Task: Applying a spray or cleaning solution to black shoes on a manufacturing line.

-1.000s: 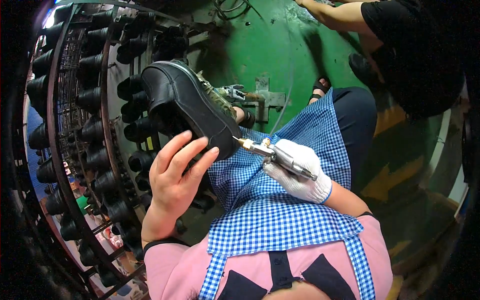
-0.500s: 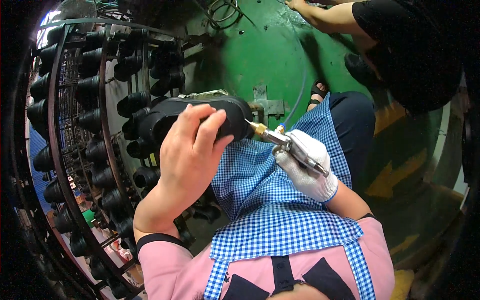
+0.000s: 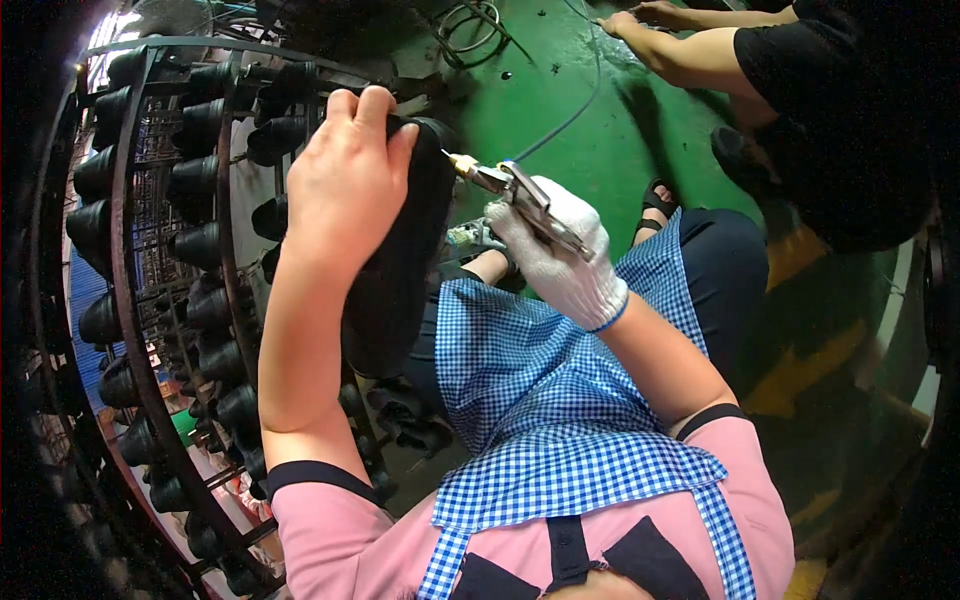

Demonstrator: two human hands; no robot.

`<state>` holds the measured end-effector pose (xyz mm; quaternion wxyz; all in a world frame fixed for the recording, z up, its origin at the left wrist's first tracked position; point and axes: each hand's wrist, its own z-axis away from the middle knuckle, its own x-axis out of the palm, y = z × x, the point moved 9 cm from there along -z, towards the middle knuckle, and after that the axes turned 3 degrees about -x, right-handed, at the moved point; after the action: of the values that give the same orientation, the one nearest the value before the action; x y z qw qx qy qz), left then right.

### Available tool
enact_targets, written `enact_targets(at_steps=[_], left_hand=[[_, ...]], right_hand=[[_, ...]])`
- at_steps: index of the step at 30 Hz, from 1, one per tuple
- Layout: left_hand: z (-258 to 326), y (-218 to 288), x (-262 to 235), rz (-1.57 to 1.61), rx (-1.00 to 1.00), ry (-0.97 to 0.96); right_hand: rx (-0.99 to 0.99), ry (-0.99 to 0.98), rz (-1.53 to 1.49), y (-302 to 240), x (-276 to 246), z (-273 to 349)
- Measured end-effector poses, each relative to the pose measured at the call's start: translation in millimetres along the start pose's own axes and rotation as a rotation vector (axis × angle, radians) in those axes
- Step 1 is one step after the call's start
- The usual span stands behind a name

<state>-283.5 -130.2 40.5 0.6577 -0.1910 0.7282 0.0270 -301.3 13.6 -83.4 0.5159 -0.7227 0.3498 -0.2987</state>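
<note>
A black shoe (image 3: 408, 255) hangs left of my lap, one end at the top and the other down near my knee. My bare left hand (image 3: 345, 185) is closed over its upper part, fingers curled round the far edge. In a white knitted glove, my right hand (image 3: 565, 250) grips a small metal spray gun (image 3: 495, 179) with a brass-coloured tip and a thin needle nozzle. The needle points left, very close to the shoe's upper right edge; whether it touches, I cannot tell. My glove hides part of the gun's body.
A tall metal rack (image 3: 124, 230) on the left carries many black shoes. A blue-grey hose (image 3: 572, 118) runs from the gun across the green floor (image 3: 540, 90). Coiled cable (image 3: 470, 35) lies at the back. At upper right, a person in black (image 3: 810, 110) reaches forward.
The shoe has swung from lying crosswise to hanging nearly lengthwise, turned by my left hand, which moved up and left. My right hand and the spray gun have followed up and left.
</note>
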Motion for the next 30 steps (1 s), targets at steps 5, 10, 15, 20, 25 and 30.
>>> enact_targets(at_steps=[5, 10, 15, 20, 25, 30], left_hand=[[-9.0, -34.3, 6.5, 0.111, -0.113, -0.058], [-8.5, -57.4, 10.7, 0.154, -0.155, -0.054], [-4.8, -75.5, 14.1, 0.21, -0.266, -0.107], [2.8, -92.8, 18.1, 0.316, -0.319, -0.157], [56.6, -88.2, -18.3, 0.56, -0.301, 0.217], [206.3, -106.3, 11.2, 0.905, -0.601, 0.008]], right_hand=[[-0.083, 0.026, 0.007, -6.6, 18.4, -1.3], [-0.07, -0.018, 0.02, -7.6, 39.9, 15.1], [-0.139, -0.101, 0.088, -20.3, 47.0, 32.5], [-0.125, -0.261, 0.116, -26.4, 48.6, 60.2], [-0.118, -0.265, 0.184, -28.2, 40.3, 65.1], [-0.124, -0.274, 0.154, -28.5, 46.0, 72.0]])
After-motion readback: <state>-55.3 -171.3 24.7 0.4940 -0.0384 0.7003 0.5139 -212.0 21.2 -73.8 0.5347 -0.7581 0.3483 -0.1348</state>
